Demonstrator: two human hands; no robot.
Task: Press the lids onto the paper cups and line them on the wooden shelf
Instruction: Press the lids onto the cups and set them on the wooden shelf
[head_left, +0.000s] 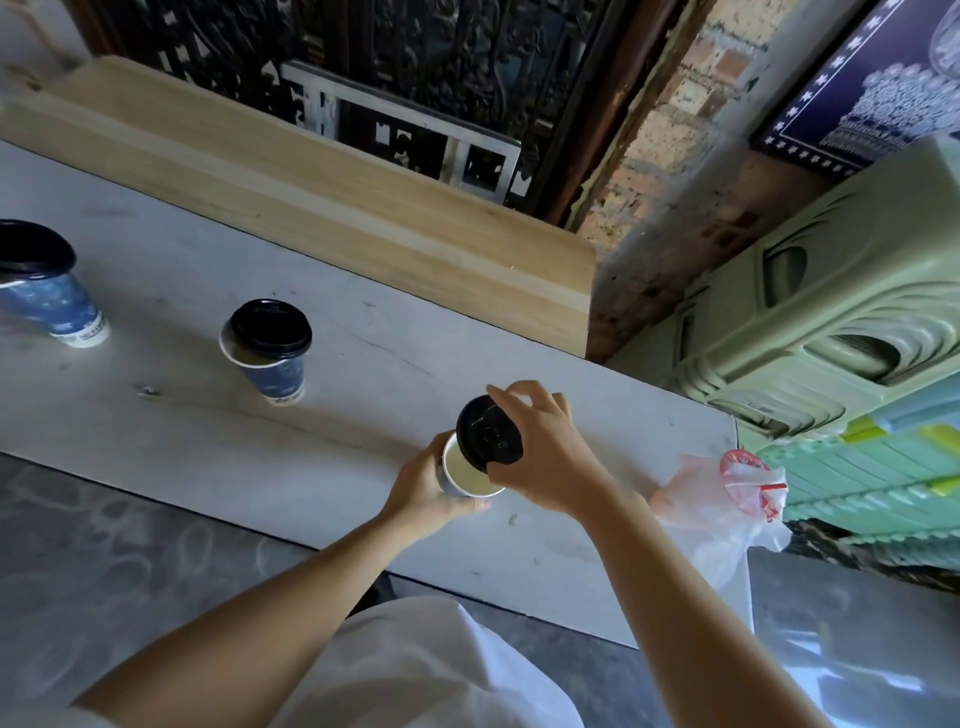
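A long pale table (171, 270) is seen running across the view, and every place below is given relative to it. Along its far edge a wooden shelf (291, 176) is laid, bare of cups. Off the table's right end green plastic crates (841, 332) are stacked, and over its near right corner a thin plastic bag (727, 499) with red print is draped.

At the table's left end a blue paper cup (57, 306) is stood, with a black lid laid loosely and tilted on its rim. Near the middle of the table a second blue cup (272, 371) is seen, its black lid (270, 325) shifted off-centre so that part of the open mouth is exposed.

Toward the table's right end a third paper cup (470, 475) is held just above or on the surface; which cannot be told. It is wrapped by the left hand (426, 488), whose fingers are closed around its side. Its pale interior is visible. A black lid (488, 434) is pinched at its edge by the right hand (545, 452), fingers closed on the rim, and is held tilted against the far side of the cup's mouth, not yet seated flat.
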